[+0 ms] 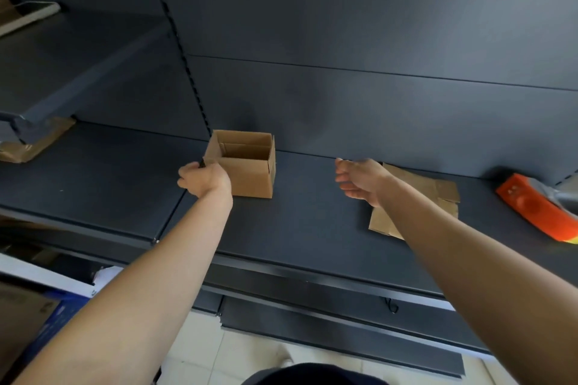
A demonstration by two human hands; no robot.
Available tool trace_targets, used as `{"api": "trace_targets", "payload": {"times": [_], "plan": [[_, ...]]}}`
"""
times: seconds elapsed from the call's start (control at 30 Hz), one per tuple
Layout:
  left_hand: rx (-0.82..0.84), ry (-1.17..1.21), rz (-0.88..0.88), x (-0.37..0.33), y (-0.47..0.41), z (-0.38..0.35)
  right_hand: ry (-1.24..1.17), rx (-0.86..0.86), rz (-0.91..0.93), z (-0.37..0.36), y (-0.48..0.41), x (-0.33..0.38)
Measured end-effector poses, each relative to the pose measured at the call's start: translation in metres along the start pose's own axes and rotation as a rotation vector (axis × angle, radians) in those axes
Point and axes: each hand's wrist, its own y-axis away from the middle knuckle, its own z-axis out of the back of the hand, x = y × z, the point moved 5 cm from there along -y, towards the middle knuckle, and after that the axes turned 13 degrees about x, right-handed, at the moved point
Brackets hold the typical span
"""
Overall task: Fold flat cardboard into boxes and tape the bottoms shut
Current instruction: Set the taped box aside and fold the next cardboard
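A small folded cardboard box (250,172) stands upright and open-topped on the dark shelf (297,228), against the back panel. My left hand (203,180) is at the box's left side, fingers curled round its left flap. My right hand (359,180) hovers with loosely spread fingers over the left end of a stack of flat cardboard (419,197) lying on the shelf to the right; it holds nothing. An orange tape dispenser (538,206) lies at the far right of the shelf.
A higher shelf (47,97) juts out at the upper left with brown cardboard (34,144) beneath it. The shelf's front lip (312,275) runs across below my forearms. Cartons and a blue box (47,319) sit at the lower left on the floor side.
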Motion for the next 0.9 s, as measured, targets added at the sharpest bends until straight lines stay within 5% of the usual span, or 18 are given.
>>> {"api": "trace_targets", "payload": {"times": [0.17,0.3,0.4,0.57,0.9], "plan": [[0.308,-0.148,-0.334,-0.008,0.058,-0.053,0.003,-0.029,-0.025,0.026,0.003,-0.014],[0.736,-0.312,-0.293,0.008,0.106,-0.119,0.021,-0.123,-0.065,0.068,0.019,-0.03],[0.901,-0.431,-0.212,0.029,0.136,-0.153,0.046,-0.206,-0.116,0.111,0.033,-0.049],[1.088,-0.659,-0.041,0.066,0.176,-0.194,0.013,-0.308,-0.175,0.162,0.054,-0.086],[1.103,-0.789,0.118,0.099,0.206,-0.219,-0.322,-0.087,-0.269,0.176,0.062,-0.137]]}}
